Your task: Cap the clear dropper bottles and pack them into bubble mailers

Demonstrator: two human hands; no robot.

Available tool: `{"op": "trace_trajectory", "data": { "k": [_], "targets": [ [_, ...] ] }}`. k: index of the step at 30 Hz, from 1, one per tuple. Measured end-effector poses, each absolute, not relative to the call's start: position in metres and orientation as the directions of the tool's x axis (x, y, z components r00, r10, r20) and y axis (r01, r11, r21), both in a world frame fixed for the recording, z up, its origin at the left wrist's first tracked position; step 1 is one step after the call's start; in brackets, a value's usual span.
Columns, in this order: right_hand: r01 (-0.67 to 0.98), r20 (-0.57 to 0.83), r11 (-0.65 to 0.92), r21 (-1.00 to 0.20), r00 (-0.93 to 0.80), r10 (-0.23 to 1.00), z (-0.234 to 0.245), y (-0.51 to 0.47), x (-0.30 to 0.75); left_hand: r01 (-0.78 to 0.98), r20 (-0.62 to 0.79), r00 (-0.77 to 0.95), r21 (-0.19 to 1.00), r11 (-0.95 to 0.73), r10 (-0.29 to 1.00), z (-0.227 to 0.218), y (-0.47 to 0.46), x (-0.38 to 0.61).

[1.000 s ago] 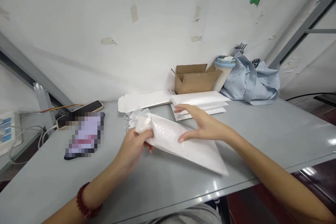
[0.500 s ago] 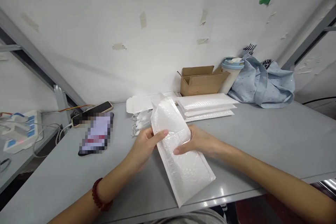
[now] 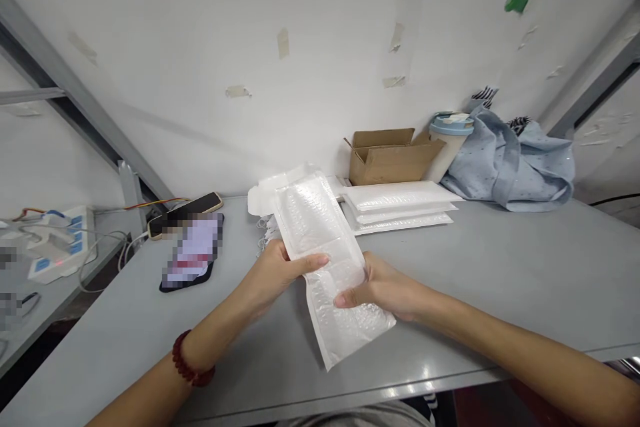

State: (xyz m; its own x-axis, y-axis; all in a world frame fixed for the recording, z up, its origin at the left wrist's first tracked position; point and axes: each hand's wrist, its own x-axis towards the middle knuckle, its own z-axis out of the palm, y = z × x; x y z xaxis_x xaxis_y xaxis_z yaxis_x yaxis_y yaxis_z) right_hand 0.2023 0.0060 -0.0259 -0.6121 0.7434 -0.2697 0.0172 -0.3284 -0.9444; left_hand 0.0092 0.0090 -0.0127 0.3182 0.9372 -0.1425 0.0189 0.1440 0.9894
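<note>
A white bubble mailer (image 3: pixel 320 247) is held up over the grey table (image 3: pixel 500 280), its long axis running away from me. My left hand (image 3: pixel 280 273) grips its left edge with the thumb across the front. My right hand (image 3: pixel 383 287) holds the right edge lower down, fingers curled on the front. A red bead bracelet (image 3: pixel 190 360) is on my left wrist.
A stack of white bubble mailers (image 3: pixel 400 207) lies behind, by an open cardboard box (image 3: pixel 393 157), a lidded cup (image 3: pixel 450 140) and a blue cloth (image 3: pixel 520 160). A flat white carton (image 3: pixel 260 197) and white loops (image 3: pixel 265 233) lie behind the mailer. Phones (image 3: pixel 193 240) and a power strip (image 3: pixel 55 247) sit left.
The mailer has been swung from lying across the table to pointing away from me and raised. Both hands have shifted to grip its side edges.
</note>
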Motion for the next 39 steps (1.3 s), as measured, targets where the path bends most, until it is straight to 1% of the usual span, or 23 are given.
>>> {"op": "trace_trajectory", "data": {
  "k": [3,5,9,11,14,15,17,20,23,25,27,30,33,36,39],
  "targets": [
    [-0.007,-0.265,-0.336,-0.942,-0.6,0.755,-0.029,0.006,0.202,0.034,-0.08,0.251,0.997,0.074,0.965,-0.013,0.007,0.011],
    [-0.027,-0.258,-0.352,-0.936,-0.627,0.735,-0.029,0.007,0.202,0.038,-0.047,0.197,0.998,0.04,0.979,-0.014,0.005,0.013],
    [-0.038,-0.249,-0.372,-0.927,-0.681,0.689,-0.028,0.009,0.203,0.059,-0.033,0.068,0.998,0.029,0.997,-0.015,0.004,0.015],
    [-0.049,-0.242,-0.363,-0.93,-0.663,0.709,-0.029,0.009,0.203,0.055,-0.07,0.115,0.996,0.064,0.991,-0.014,0.005,0.014],
    [-0.051,-0.204,-0.298,-0.953,-0.62,0.758,-0.03,0.009,0.202,0.091,-0.104,0.304,0.993,0.08,0.947,-0.013,0.006,0.013],
    [-0.042,-0.193,-0.275,-0.961,-0.611,0.768,-0.031,0.009,0.201,0.11,-0.095,0.345,0.992,0.06,0.934,-0.013,0.005,0.013],
    [-0.022,-0.181,-0.244,-0.97,-0.606,0.774,-0.032,0.009,0.202,0.131,-0.052,0.372,0.991,0.003,0.927,-0.012,0.005,0.013],
    [-0.027,-0.17,-0.238,-0.971,-0.622,0.765,-0.032,0.009,0.202,0.094,0.001,0.337,0.995,-0.035,0.941,-0.013,0.002,0.016],
    [-0.034,-0.183,-0.266,-0.963,-0.641,0.746,-0.03,0.008,0.203,0.056,0.027,0.232,0.998,-0.041,0.972,-0.013,-0.001,0.021],
    [-0.022,-0.209,-0.298,-0.954,-0.664,0.718,-0.03,0.008,0.203,0.062,0.05,0.145,0.996,-0.06,0.988,-0.014,-0.002,0.023],
    [-0.018,-0.225,-0.313,-0.95,-0.658,0.719,-0.03,0.007,0.201,0.077,0.05,0.12,0.995,-0.059,0.992,-0.014,-0.001,0.023],
    [-0.045,-0.221,-0.305,-0.951,-0.591,0.776,-0.032,0.007,0.199,0.117,-0.019,0.233,0.993,-0.008,0.972,-0.014,0.001,0.02],
    [-0.085,-0.181,-0.276,-0.957,-0.569,0.802,-0.033,0.007,0.198,0.214,-0.091,0.359,0.977,0.013,0.929,-0.014,0.0,0.018],
    [-0.08,-0.142,-0.239,-0.968,-0.609,0.78,-0.032,0.008,0.2,0.267,-0.144,0.48,0.964,0.012,0.865,-0.014,-0.004,0.021],
    [-0.053,-0.129,-0.225,-0.973,-0.682,0.719,-0.029,0.012,0.205,0.225,-0.142,0.575,0.974,0.011,0.806,-0.014,-0.008,0.024]
  ]
}}
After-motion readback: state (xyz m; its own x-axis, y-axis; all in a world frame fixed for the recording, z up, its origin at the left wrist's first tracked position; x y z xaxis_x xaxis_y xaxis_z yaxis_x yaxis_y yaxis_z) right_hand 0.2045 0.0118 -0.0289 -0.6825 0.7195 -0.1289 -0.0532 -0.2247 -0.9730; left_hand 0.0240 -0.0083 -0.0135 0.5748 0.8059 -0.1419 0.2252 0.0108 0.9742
